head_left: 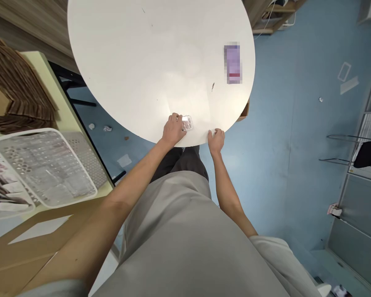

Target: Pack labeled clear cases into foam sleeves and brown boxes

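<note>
Gripping a small clear case (187, 123) at the near edge of the round white table (160, 62), the left hand (173, 129) seems to steady it, while the right hand (216, 139) rests curled and empty just right of it; opening it would likely call for both.

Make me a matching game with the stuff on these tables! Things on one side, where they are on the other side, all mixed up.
Things:
1. small clear plastic case
2. blurred purple rectangular object
3. big clear plastic tray
4. right hand

Places:
A. on the pale yellow-green side table, far left
B. resting on the near rim of the round white table, holding nothing
C. touched by the left hand, close to the round table's near edge
D. alone on the round table's right side

Pairs: 1-C, 2-D, 3-A, 4-B
</note>
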{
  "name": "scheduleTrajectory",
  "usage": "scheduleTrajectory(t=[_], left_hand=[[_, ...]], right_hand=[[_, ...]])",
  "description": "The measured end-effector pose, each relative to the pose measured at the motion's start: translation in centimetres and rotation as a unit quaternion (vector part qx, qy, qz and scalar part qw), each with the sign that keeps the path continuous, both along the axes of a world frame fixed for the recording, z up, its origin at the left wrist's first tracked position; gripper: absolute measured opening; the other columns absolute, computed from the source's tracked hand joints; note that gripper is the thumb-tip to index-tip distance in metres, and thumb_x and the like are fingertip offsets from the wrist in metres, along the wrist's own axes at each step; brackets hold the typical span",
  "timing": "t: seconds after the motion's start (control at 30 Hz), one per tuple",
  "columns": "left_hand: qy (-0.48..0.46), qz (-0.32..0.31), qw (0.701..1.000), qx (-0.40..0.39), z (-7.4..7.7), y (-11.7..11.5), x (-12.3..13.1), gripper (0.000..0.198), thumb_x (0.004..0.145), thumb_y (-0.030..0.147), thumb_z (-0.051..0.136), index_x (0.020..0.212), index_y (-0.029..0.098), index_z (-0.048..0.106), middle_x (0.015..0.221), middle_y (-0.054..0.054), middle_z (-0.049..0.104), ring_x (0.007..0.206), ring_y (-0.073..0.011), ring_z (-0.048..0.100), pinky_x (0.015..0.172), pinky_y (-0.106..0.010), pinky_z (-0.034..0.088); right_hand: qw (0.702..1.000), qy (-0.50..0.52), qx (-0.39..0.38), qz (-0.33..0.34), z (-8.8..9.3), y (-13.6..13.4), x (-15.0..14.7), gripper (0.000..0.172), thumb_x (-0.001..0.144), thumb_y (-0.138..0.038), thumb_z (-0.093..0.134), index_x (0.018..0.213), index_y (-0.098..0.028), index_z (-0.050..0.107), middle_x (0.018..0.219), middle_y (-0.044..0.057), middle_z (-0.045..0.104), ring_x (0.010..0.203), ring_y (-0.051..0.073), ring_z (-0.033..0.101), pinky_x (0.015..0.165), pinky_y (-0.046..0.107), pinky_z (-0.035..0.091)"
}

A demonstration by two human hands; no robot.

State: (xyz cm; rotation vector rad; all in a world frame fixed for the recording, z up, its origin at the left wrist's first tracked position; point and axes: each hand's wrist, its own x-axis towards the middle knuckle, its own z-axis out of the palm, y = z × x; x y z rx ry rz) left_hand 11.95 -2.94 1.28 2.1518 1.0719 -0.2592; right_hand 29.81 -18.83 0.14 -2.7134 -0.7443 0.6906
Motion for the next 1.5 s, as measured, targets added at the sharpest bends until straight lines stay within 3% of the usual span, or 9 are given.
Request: scheduleTrajectory(t=[0.37, 0.53, 0.67, 0.77, 0.9, 1.03, 1.13, 1.23, 1.5], left_hand=[[-0.021, 0.002, 1.000, 0.008, -1.0, -0.4, -0.8, 0.070, 0.093, 0.026, 0.070, 0.157, 0.009, 0.049, 0.159, -0.027, 0.050, 0.150, -0.0463, 0.046, 0.120, -0.060, 0.052], [-0.025, -0.009, 1.000, 0.003, -1.4, -1.1, -0.6, 0.071, 0.091, 0.027, 0.075, 0.156, 0.010, 0.051, 0.157, -0.028, 0.051, 0.150, -0.0493, 0.046, 0.120, -0.062, 0.050], [-0.032, -0.007, 0.999, 0.017, -1.8, -1.3, -0.5, 0.067, 0.092, 0.028, 0.075, 0.153, 0.011, 0.052, 0.155, -0.028, 0.054, 0.148, -0.0497, 0.049, 0.118, -0.062, 0.052], [-0.040, -0.005, 0.999, 0.018, -1.9, -1.3, -0.4, 0.068, 0.094, 0.034, 0.077, 0.152, 0.010, 0.053, 0.155, -0.029, 0.054, 0.148, -0.0505, 0.050, 0.119, -0.063, 0.050], [-0.070, 0.012, 0.997, 0.013, -1.7, -1.4, -0.7, 0.079, 0.093, 0.041, 0.082, 0.157, 0.009, 0.049, 0.160, -0.032, 0.053, 0.153, -0.0507, 0.048, 0.124, -0.066, 0.046], [-0.139, 0.094, 0.986, 0.008, -0.8, -1.7, -1.7, 0.053, 0.105, 0.039, 0.066, 0.152, 0.015, 0.059, 0.162, -0.024, 0.057, 0.153, -0.0402, 0.052, 0.128, -0.058, 0.045], [-0.139, 0.227, 0.962, -0.055, 0.1, -2.1, -2.1, 0.039, 0.114, 0.044, 0.048, 0.129, 0.018, 0.072, 0.141, -0.018, 0.073, 0.130, -0.0318, 0.070, 0.116, -0.048, 0.056], [-0.103, 0.323, 0.934, -0.112, 0.3, -2.4, -1.9, 0.036, 0.108, 0.051, 0.061, 0.118, 0.019, 0.075, 0.127, -0.014, 0.081, 0.112, -0.0283, 0.078, 0.107, -0.042, 0.059], [-0.057, 0.394, 0.907, -0.137, -1.5, -2.5, -1.5, 0.008, 0.095, 0.025, 0.069, 0.100, 0.021, 0.073, 0.113, -0.009, 0.085, 0.108, -0.0249, 0.079, 0.105, -0.036, 0.058]], right_hand=[[0.999, 0.030, 0.023, 0.001, -0.3, 1.1, 0.1, 0.018, 0.109, -0.022, 0.050, 0.109, -0.019, 0.068, 0.124, 0.017, 0.072, 0.124, 0.030, 0.065, 0.111, 0.043, 0.054], [0.989, 0.100, 0.076, -0.080, -0.2, 1.0, 0.5, 0.018, 0.104, -0.027, 0.063, 0.121, -0.020, 0.065, 0.116, 0.011, 0.078, 0.107, 0.026, 0.072, 0.103, 0.041, 0.058], [0.977, 0.136, 0.105, -0.125, 0.5, 1.0, 0.6, 0.012, 0.102, -0.031, 0.067, 0.108, -0.020, 0.068, 0.108, 0.010, 0.079, 0.102, 0.024, 0.072, 0.100, 0.039, 0.058], [0.980, 0.123, 0.128, -0.094, 1.5, 1.2, -0.2, 0.014, 0.105, -0.033, 0.062, 0.101, -0.021, 0.068, 0.109, 0.010, 0.079, 0.104, 0.024, 0.071, 0.100, 0.039, 0.059], [0.980, 0.089, 0.174, 0.043, 2.8, 1.6, -2.9, 0.016, 0.109, -0.030, 0.057, 0.108, -0.021, 0.070, 0.123, 0.013, 0.075, 0.120, 0.027, 0.069, 0.108, 0.043, 0.058], [0.967, 0.063, 0.183, 0.167, 3.1, 2.2, -6.3, 0.018, 0.112, -0.026, 0.055, 0.109, -0.022, 0.072, 0.143, 0.016, 0.071, 0.139, 0.029, 0.062, 0.121, 0.047, 0.053], [0.961, 0.053, 0.171, 0.211, 2.4, 2.8, -8.2, 0.020, 0.113, -0.024, 0.054, 0.109, -0.022, 0.074, 0.146, 0.015, 0.071, 0.138, 0.029, 0.063, 0.120, 0.048, 0.056], [0.957, 0.060, 0.159, 0.234, 1.5, 3.2, -9.4, 0.023, 0.113, -0.023, 0.052, 0.112, -0.022, 0.075, 0.145, 0.015, 0.073, 0.136, 0.029, 0.065, 0.118, 0.048, 0.058], [0.952, 0.102, 0.140, 0.254, 0.4, 2.9, -9.1, 0.017, 0.112, -0.030, 0.062, 0.112, -0.022, 0.077, 0.149, 0.015, 0.072, 0.140, 0.029, 0.065, 0.122, 0.046, 0.055]])
